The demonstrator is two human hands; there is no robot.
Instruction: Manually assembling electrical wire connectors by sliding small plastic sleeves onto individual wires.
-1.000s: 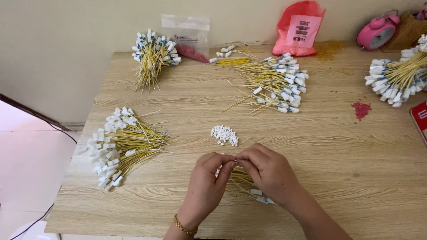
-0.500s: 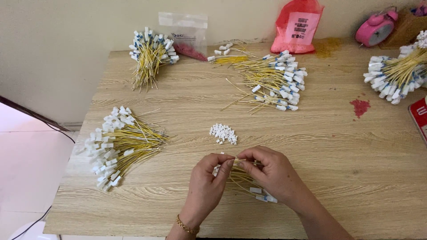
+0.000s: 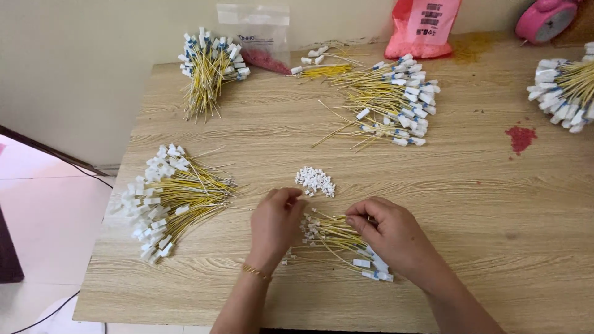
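room: pale wall behind a wood-grain counter [image 3: 470, 185], with tiled floor and a dark cable at 8 o'clock.
work pile: a small bundle of yellow wires [image 3: 331, 235] with white end pieces lies at 6 o'clock, between the two hands.
left hand: the left hand [image 3: 275, 226] rests on the bundle's left end, fingertips pinched together near the small heap of white connectors [image 3: 315, 180]; whether a connector sits in the pinch cannot be told.
right hand: the right hand [image 3: 396, 235] lies over the bundle's right end, fingers curled down on the wires, pressing them to the counter.
change: a second ago both hands met close together over the bundle; now they are apart, the left one shifted up towards the white heap. judged from that, one wire is finished and another piece is being picked.
finished piles: a fanned wire bundle [image 3: 167, 198] at 9 o'clock, another [image 3: 210, 68] at 11 o'clock, a loose spread [image 3: 390, 102] at 1 o'clock, one more [image 3: 566, 93] at 2 o'clock.
background: clear plastic bag [image 3: 260, 37], red bag [image 3: 424, 25] and pink clock [image 3: 547, 18] along the far edge; a red stain [image 3: 521, 137] at 3 o'clock.
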